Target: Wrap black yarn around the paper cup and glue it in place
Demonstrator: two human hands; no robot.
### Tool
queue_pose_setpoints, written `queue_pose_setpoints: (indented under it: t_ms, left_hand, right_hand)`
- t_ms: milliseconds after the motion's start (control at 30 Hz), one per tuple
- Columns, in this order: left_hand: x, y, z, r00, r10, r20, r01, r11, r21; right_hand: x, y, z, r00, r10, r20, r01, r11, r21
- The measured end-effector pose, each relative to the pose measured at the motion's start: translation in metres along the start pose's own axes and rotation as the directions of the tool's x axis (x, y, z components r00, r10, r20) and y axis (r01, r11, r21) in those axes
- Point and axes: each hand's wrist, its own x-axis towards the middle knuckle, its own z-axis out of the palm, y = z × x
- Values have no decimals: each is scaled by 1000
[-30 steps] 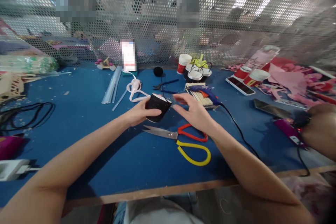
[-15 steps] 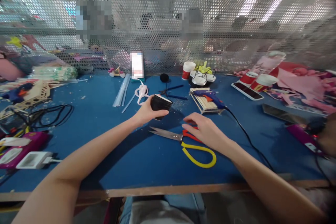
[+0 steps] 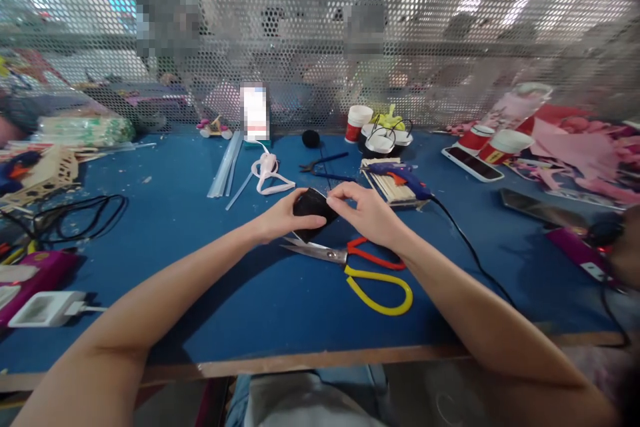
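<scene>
Nearest the wooden front edge, the blue table (image 3: 260,307) carries a white charger block (image 3: 43,307) at about eight o'clock from the centre of the view. Further in, just below the hands, lies a pair of scissors (image 3: 360,263) with one red and one yellow handle loop, blades pointing toward nine o'clock.

Above the scissors both hands meet on a small black cup (image 3: 311,210) — it sits near the middle of the table, lifted a little off the surface and tipped on its side. The left hand (image 3: 283,220) wraps it from nine o'clock, its grip closed around the cup's body, thumb across the front. The right hand (image 3: 367,213) comes in from three o'clock, thumb and fingertips pinching the cup's upper edge.

At one o'clock from the cup a blue glue gun (image 3: 400,177) rests on a bundle of wooden sticks, its black cord trailing toward four o'clock. At eleven o'clock lie a white ribbon (image 3: 267,170) and clear glue sticks (image 3: 224,163).

Farther back stand red paper cups (image 3: 359,123) — behind them rises a perforated metal screen (image 3: 320,27).
</scene>
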Motion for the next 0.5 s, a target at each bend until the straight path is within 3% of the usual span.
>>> queue_pose_setpoints:
  t_ms: [333,500]
  left_hand:
    - [0,4,-4,992,112,56,-124,943,309]
    - [1,2,-6,992,120,-36,-101,935,340]
  right_hand:
    - [1,-3,-1,999,31,25,-33,996,86]
    - [-1,0,-30,985,58,-162,-73,993,-89]
